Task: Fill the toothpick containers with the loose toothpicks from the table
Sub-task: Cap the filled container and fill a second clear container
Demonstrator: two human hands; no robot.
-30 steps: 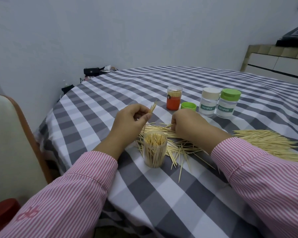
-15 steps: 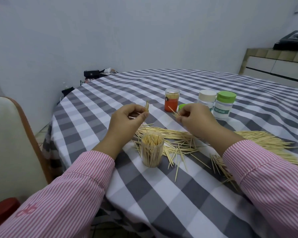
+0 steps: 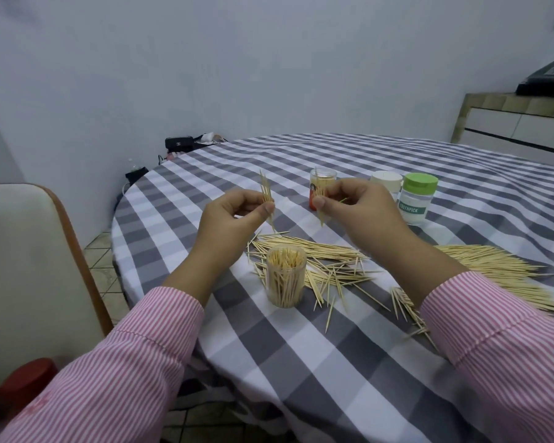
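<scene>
Left hand pinches toothpicks, right hand pinches one; near-full jar may jam, spilling picks.

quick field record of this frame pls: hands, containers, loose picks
left hand: pinches small toothpick bundle, raised
right hand: pinches a few toothpicks, raised
open container: clear, upright, nearly full, no lid
orange container: open, behind right hand
capped containers: white lid, green lid
loose toothpicks: piles on checked tablecloth
</scene>
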